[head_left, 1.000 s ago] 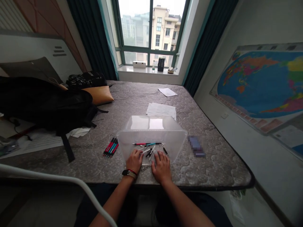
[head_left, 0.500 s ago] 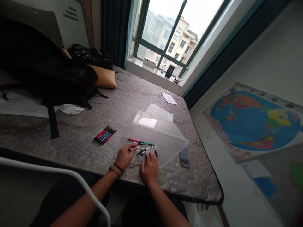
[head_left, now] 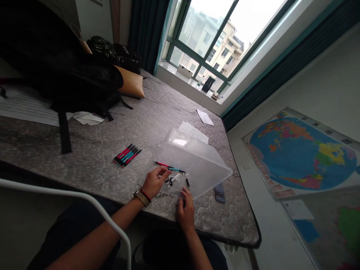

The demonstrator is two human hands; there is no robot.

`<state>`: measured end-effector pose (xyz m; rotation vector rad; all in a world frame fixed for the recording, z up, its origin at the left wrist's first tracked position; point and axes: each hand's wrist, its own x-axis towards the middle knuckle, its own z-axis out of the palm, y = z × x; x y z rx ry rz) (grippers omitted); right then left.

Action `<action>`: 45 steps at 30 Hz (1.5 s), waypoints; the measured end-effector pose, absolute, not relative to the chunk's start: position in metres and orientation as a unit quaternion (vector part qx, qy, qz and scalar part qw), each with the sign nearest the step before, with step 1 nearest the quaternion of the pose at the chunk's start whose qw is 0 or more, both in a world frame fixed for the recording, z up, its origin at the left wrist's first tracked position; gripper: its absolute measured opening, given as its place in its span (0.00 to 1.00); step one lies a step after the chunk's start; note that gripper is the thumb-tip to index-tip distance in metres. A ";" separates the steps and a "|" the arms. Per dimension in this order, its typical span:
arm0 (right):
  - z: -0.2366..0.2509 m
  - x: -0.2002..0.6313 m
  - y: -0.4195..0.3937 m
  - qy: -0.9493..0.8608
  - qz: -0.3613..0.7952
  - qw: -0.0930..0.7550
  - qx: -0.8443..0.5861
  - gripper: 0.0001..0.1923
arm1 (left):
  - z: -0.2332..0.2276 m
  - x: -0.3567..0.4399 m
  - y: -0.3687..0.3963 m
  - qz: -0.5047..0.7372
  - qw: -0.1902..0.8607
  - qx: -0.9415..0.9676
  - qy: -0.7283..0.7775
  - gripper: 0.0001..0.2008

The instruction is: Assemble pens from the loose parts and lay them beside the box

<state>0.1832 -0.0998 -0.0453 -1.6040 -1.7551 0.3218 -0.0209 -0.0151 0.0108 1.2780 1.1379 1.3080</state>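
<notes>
My left hand (head_left: 154, 182) reaches over the near left part of a clear plastic folder (head_left: 208, 170). Its thumb and fingertips are pinched together; anything between them is too small to make out. Right beside those fingertips lie loose pen parts (head_left: 173, 180), white and black. A red pen (head_left: 161, 164) and a teal pen (head_left: 176, 170) lie just beyond. My right hand (head_left: 186, 213) rests at the folder's near edge, its fingers apart and holding nothing I can see. A short black pen part (head_left: 187, 182) lies just past its fingertips.
Red, teal and black pens lie in a neat row (head_left: 127, 154) on the mattress (head_left: 157, 108), left of the folder. Papers (head_left: 194, 132) lie behind it. A black backpack (head_left: 56, 63) fills the far left. A white tube (head_left: 70, 194) crosses in front of my left arm.
My left hand has moved slightly right and up, its fingers drawn together. My right hand has pulled back from the pen parts toward the mattress edge. The view has shifted a little.
</notes>
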 end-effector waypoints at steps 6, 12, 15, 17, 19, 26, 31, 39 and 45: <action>0.013 0.196 -0.080 -0.585 0.242 0.432 -0.642 0.16 | 0.000 -0.013 -0.005 0.535 0.475 0.507 0.481 0.18; 0.053 0.179 -0.028 -0.617 0.267 0.390 -0.629 0.17 | -0.012 -0.013 -0.002 0.445 0.465 0.541 0.542 0.19; 0.058 0.171 -0.012 -0.677 0.253 0.287 -0.629 0.15 | -0.011 -0.009 -0.008 0.379 0.463 0.615 0.514 0.17; 0.057 0.168 -0.007 -0.715 0.234 0.185 -0.633 0.14 | -0.011 -0.007 -0.013 0.334 0.445 0.667 0.496 0.15; 0.052 0.168 -0.005 -0.736 0.203 0.083 -0.641 0.12 | -0.012 -0.008 -0.016 0.300 0.426 0.699 0.491 0.12; 0.014 0.177 -0.002 -0.694 0.146 0.014 -0.705 0.07 | -0.015 -0.023 -0.002 0.362 0.424 0.624 0.547 0.14; 0.009 0.171 0.005 -0.679 0.183 0.142 -0.697 0.06 | -0.017 -0.023 0.001 0.424 0.466 0.576 0.521 0.18; 0.034 0.159 0.008 -0.666 0.219 0.280 -0.656 0.12 | -0.016 -0.013 0.001 0.444 0.398 0.585 0.550 0.13; 0.016 0.154 -0.004 -0.687 0.219 0.270 -0.638 0.10 | -0.019 -0.010 0.005 0.486 0.412 0.560 0.530 0.10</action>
